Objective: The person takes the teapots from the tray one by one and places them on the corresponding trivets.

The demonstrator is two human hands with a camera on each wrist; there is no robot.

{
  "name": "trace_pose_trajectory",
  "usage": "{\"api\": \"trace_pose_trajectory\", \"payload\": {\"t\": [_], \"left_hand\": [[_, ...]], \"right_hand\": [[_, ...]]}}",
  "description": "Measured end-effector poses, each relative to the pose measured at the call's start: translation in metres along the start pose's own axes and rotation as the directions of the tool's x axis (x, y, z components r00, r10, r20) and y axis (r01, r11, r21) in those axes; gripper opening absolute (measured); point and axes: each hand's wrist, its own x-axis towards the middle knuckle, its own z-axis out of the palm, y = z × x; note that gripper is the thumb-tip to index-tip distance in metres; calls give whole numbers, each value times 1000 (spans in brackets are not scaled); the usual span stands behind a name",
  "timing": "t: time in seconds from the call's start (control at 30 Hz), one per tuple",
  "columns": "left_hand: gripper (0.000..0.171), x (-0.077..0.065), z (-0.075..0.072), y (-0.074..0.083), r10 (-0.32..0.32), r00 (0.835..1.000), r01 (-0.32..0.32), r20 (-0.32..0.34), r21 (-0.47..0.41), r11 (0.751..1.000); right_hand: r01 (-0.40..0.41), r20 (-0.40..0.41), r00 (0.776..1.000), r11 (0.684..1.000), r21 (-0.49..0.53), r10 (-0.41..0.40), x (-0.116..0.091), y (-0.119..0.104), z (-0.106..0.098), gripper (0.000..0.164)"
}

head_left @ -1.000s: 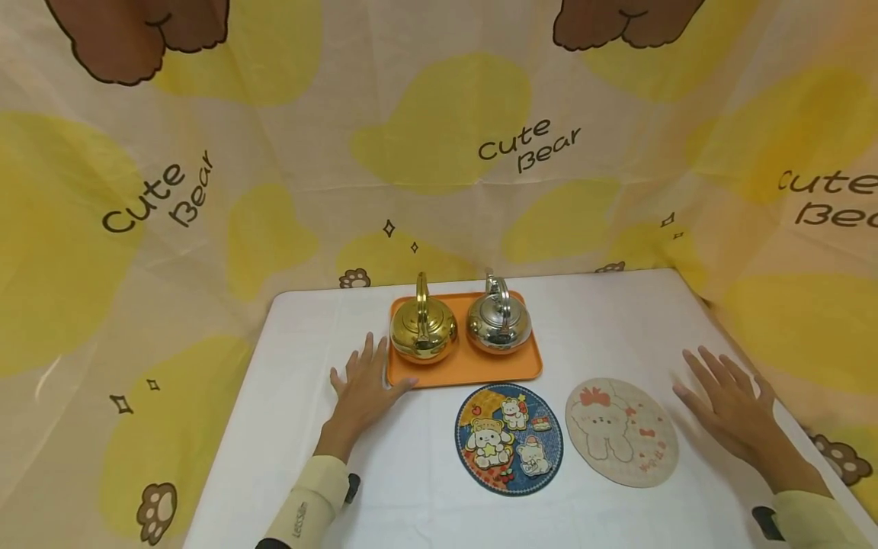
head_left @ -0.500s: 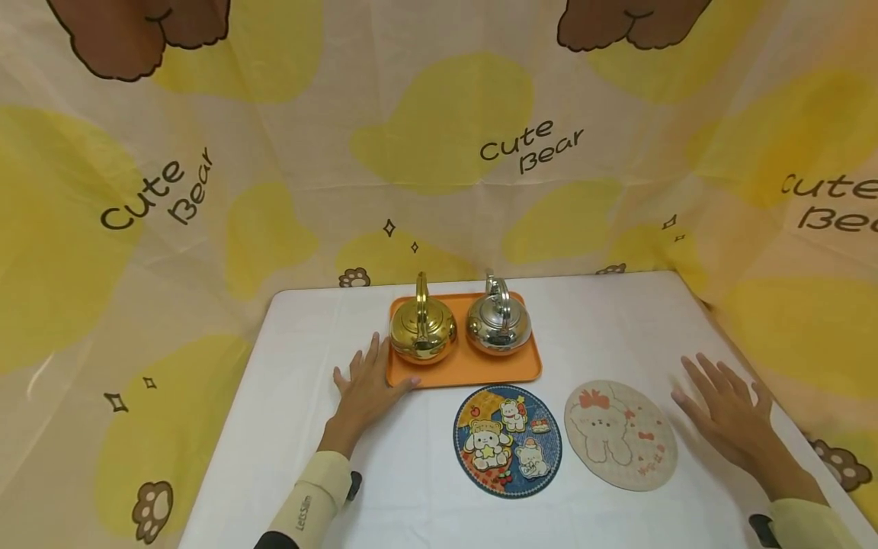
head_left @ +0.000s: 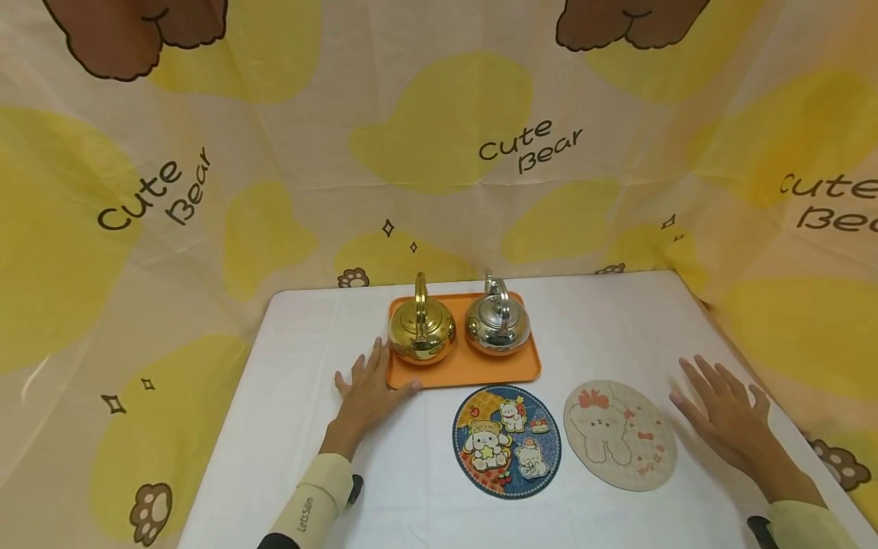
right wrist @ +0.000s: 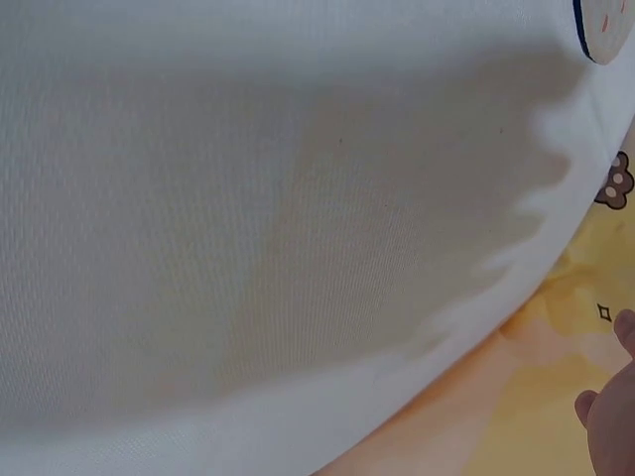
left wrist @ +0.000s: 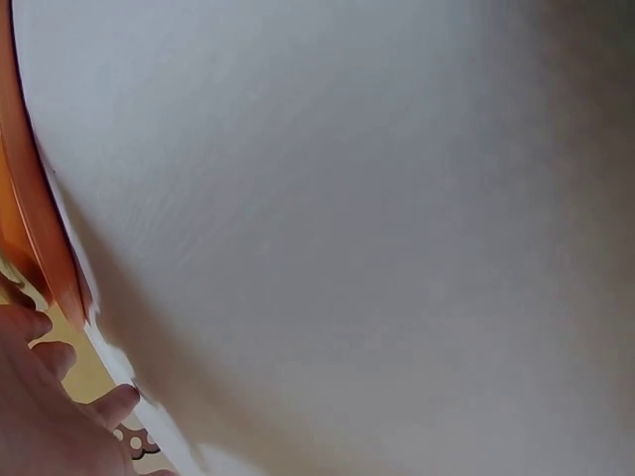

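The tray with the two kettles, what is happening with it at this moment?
A person sits at a white table. The left hand lies flat, fingers straight, at the front left corner of the orange tray, which carries a gold kettle and a silver kettle. The right hand is open beside the beige mat. A blue mat lies before the tray.

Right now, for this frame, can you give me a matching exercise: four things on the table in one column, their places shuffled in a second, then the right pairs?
Things:
1. gold kettle
2. silver kettle
3. blue mat
4. beige mat

Places:
A. on the white table, in front of the orange tray
B. right half of the tray
C. nearest the right hand
D. left half of the tray, nearest the left hand

Pairs: 1-D, 2-B, 3-A, 4-C
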Motion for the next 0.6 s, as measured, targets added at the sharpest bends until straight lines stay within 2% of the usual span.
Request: {"api": "trace_pose_trajectory", "payload": {"t": [0.3,0.6], "left_hand": [[103,-7,1,-4,-11,1000,10,26,29,1000],[98,-5,2,-1,-16,999,14,35,30,999]], "right_hand": [[6,0,1000,999,33,-6,-1,-9,4,74],[19,-54,998,999,30,-17,4,-11,3,73]]}}
